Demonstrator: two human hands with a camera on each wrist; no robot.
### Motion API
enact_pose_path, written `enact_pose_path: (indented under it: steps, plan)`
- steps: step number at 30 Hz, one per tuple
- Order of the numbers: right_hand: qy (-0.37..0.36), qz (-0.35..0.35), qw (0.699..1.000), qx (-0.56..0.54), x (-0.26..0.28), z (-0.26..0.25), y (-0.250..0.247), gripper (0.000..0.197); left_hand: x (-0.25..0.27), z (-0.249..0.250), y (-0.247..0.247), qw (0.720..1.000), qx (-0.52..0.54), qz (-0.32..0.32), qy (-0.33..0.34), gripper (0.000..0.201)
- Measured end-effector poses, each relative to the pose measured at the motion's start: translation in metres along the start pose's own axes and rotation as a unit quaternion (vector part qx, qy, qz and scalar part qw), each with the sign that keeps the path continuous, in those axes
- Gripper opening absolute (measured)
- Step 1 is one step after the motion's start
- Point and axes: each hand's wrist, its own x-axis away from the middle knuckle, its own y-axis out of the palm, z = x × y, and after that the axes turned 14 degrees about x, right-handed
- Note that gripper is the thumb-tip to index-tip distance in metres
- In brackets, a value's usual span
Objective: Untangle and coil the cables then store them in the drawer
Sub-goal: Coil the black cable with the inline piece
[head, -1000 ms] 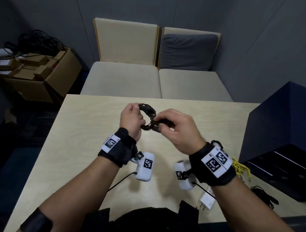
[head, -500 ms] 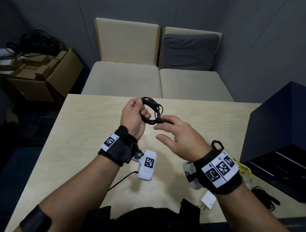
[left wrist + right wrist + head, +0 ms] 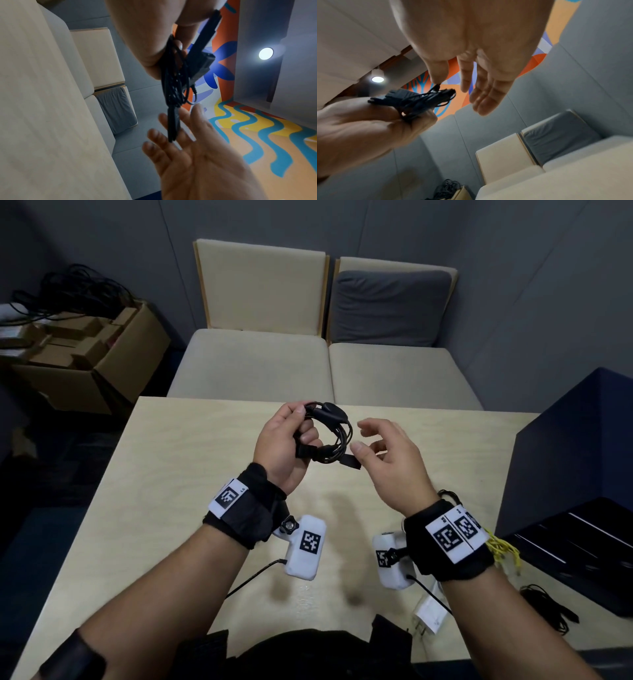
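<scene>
Now left hand [image 3: 281, 446] fingers grip coiled cable [image 3: 330, 436]; right hand [image 3: 390, 463] fingers spread, beside.

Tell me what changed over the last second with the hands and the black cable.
The right hand let go of the coiled black cable and drew back to the right, fingers now relaxed beside the loose plug end. The left hand raised the coil slightly. Unchanged: the left hand grips the coil above the table; the open drawer is as before.
</scene>
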Motion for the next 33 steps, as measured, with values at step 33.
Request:
enact_pose_path:
  steps: [33]
  plan:
    - [0.32,-0.164,0.908,-0.213,0.092,0.117,0.022,0.026,0.028,-0.131,-0.091,0.873,-0.443,0.001,-0.206,0.01]
